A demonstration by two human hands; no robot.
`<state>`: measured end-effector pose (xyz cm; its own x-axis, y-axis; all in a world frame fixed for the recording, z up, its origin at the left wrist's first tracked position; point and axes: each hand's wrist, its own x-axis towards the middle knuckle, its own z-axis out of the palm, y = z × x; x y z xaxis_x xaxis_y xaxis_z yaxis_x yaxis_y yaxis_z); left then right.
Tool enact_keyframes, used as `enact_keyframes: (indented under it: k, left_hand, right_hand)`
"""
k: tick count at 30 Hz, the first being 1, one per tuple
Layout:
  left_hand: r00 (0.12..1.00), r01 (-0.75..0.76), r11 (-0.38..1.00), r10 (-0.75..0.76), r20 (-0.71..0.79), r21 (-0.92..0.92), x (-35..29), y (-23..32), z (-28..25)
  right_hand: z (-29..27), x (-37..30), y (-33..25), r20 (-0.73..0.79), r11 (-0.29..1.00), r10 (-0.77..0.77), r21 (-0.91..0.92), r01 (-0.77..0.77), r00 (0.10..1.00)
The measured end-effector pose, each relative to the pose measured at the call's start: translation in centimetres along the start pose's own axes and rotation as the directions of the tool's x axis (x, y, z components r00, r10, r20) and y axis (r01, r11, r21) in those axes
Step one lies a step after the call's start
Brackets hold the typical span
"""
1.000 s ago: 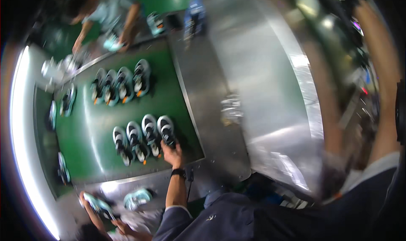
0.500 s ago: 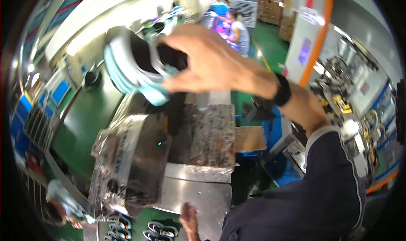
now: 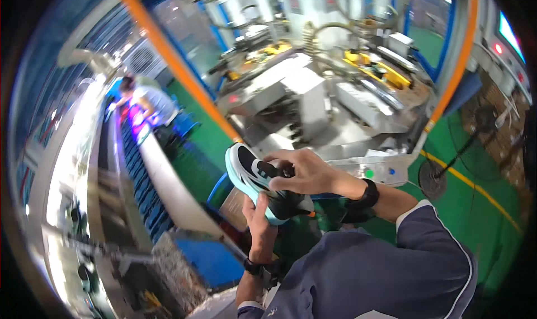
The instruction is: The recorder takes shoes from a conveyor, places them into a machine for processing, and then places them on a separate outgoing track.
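A sports shoe [image 3: 249,172], black and white above with a pale turquoise sole, is between my two hands in front of my chest. Its toe points up and to the left. My left hand [image 3: 259,223] is closed around the sole side from below, thumb along the edge. From the right, my right hand [image 3: 306,172] grips the shoe near its opening, fingers curled over the upper. What lies inside the shoe is hidden by that hand. A small orange patch shows at the heel end.
Ahead stands a large machine [image 3: 313,95] with yellow parts, framed by orange posts [image 3: 173,67]. A conveyor [image 3: 140,179] runs along the left, where another person [image 3: 150,102] sits working. A cardboard box [image 3: 234,210] is just beyond my left hand. A fan [image 3: 432,176] stands at the right.
My view has turned right, from the metal-topped bench to the machine. The shoe, earlier raised in my right hand alone, is now lower, with my left hand on it too.
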<state>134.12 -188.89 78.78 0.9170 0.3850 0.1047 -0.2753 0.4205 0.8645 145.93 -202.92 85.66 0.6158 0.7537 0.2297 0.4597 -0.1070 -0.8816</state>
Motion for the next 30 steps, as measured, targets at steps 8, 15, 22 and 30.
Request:
enact_keyframes:
  k: [8, 15, 22, 30]
  left_hand:
    - [0.933, 0.19, 0.935, -0.267, 0.24, 0.3, 12.8, -18.0, 19.9]
    - [0.89, 0.14, 0.691, -0.401, 0.215, 0.709, 32.1, -33.3, 30.4]
    - [0.976, 0.179, 0.314, -0.174, -0.129, 0.933, 44.3, -47.0, 31.7]
    - [0.69, 0.705, 0.677, -0.724, 0.018, 0.213, 42.5, -38.5, 29.9]
  right_hand:
    - [-17.3, -11.2, 18.4, -0.668, 0.904, 0.384, 0.412, -0.113, 0.637]
    - [-32.2, -17.6, 23.0, -0.841, 0.915, 0.404, 0.375, -0.15, 0.359]
    - [-36.0, -21.1, 22.3, -0.911, 0.903, 0.371, 0.309, -0.298, 0.182]
    - [-45.8, -12.8, 26.5, -0.901, 0.796, 0.174, -0.109, -0.596, 0.398]
